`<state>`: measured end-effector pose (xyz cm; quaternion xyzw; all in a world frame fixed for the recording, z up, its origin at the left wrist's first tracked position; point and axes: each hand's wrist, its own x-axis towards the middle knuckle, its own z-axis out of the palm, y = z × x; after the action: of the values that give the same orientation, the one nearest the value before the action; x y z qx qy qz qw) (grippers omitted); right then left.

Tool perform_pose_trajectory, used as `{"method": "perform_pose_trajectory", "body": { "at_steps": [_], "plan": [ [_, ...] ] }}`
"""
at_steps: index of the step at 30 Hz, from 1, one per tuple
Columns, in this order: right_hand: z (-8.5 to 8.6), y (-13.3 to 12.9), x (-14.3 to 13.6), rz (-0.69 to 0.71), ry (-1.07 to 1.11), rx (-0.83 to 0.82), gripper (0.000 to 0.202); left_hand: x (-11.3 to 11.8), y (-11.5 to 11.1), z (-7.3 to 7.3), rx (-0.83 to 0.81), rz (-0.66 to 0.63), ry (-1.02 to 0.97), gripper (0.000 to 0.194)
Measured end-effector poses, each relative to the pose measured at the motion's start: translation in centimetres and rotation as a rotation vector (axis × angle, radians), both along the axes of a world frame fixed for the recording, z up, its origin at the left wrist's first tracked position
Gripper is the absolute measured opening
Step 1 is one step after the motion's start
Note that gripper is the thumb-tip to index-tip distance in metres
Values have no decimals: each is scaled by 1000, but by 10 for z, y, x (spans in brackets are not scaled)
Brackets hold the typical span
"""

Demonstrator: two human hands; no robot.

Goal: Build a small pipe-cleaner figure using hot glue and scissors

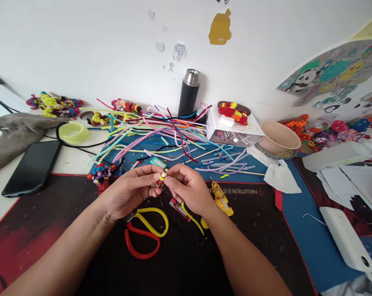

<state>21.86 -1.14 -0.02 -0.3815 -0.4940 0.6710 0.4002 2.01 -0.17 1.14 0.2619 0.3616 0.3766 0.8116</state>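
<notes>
My left hand and my right hand meet over the dark mat, both pinching a small figure with a pale round head, a yellow band and a red lower part. A yellow-green pipe cleaner hangs down from under my right hand. Below my left hand lie scissors with one red and one yellow handle. Between the hands, farther down, is a pink-red lighter, partly beside the right hand. A yellow glue gun lies just right of my right hand.
Many coloured pipe cleaners spread behind the hands. A black thermos stands by the wall. A phone lies left, a finished doll nearer. Right are a white box, a bowl and a white power bank.
</notes>
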Motion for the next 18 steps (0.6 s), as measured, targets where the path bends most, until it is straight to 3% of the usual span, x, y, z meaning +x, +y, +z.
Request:
{"method": "perform_pose_trajectory", "body": {
  "at_steps": [11, 18],
  "plan": [
    [-4, 2, 1, -35, -12, 31, 32, 3, -2, -3, 32, 128, 46, 35],
    [-3, 2, 1, -42, -12, 30, 31, 5, -2, 0, 24, 131, 63, 39]
  ]
}}
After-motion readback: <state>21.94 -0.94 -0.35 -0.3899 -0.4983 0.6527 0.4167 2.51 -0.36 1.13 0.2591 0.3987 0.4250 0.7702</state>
